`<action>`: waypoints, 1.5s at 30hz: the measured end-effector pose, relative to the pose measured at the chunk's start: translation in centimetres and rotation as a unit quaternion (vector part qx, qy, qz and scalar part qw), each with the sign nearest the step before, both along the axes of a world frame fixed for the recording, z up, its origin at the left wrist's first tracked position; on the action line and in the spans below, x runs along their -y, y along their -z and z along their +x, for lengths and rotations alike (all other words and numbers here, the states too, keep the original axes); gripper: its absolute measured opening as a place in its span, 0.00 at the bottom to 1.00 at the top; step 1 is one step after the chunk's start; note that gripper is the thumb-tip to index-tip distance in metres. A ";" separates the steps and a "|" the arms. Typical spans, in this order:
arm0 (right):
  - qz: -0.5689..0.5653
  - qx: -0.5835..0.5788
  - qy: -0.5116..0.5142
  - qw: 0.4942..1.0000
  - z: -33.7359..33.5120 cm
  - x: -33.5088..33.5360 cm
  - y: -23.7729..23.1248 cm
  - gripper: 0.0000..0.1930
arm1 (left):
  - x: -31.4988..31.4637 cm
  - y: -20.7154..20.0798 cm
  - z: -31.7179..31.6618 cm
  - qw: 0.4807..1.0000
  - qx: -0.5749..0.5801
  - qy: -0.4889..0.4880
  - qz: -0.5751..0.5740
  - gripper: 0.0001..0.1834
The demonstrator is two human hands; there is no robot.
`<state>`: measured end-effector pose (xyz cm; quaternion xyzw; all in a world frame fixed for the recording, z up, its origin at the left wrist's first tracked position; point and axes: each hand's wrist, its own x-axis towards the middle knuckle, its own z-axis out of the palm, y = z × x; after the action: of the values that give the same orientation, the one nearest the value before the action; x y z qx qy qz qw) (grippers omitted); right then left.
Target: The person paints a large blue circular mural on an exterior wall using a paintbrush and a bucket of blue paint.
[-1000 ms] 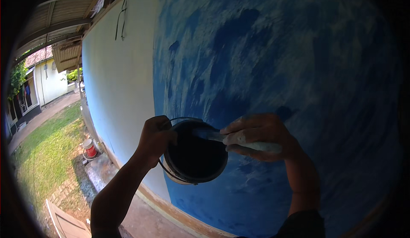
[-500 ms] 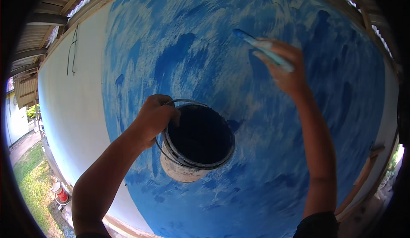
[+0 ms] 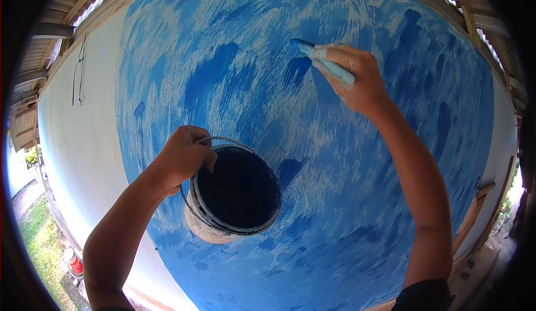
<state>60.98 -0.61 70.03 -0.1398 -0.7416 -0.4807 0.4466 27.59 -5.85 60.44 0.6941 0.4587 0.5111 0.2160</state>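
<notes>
My left hand (image 3: 187, 157) grips the rim and wire handle of a paint bucket (image 3: 209, 227), its outside whitish and smeared. The bucket is tilted toward me, and its inside looks dark; how much paint it holds I cannot tell. My right hand (image 3: 352, 76) is closed round the pale blue handle of a paintbrush (image 3: 335, 70). The brush's blue-coated bristles point up and left at the wall (image 3: 251, 110), which is covered in streaky blue strokes over white. Whether the bristles touch the wall I cannot tell. Paint marks show on my right fingers.
A bare white strip of wall (image 3: 84, 149) runs down the left, with a thin dark cord (image 3: 82, 71) hanging on it. Wooden roof beams (image 3: 53, 30) cross above. A red and white container (image 3: 73, 263) stands low on the left by the grass. A wooden piece (image 3: 472, 216) leans at the right.
My right hand has shifted slightly left with the brush. The bucket and my left hand also sit further left in view, as does the wall, so the view has turned a little.
</notes>
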 end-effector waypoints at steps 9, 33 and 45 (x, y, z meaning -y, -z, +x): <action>-0.134 0.192 0.067 0.970 -2.5 1.4 9.5 0.14 | 0.5 1.2 -2.1 0.999 0.008 -0.025 -0.018 0.06; 0.024 0.090 0.086 0.992 -5.2 -3.9 14.3 0.13 | 0.5 3.0 -6.1 0.997 0.013 -0.075 -0.002 0.08; 0.053 0.002 0.056 0.997 -2.7 -1.9 5.4 0.12 | -0.4 -0.1 -5.9 0.995 -0.063 -0.082 0.005 0.10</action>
<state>58.29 1.32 64.64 -0.1561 -0.7071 -0.5439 0.4240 21.65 -5.43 60.57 0.6860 0.5241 0.4846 0.1409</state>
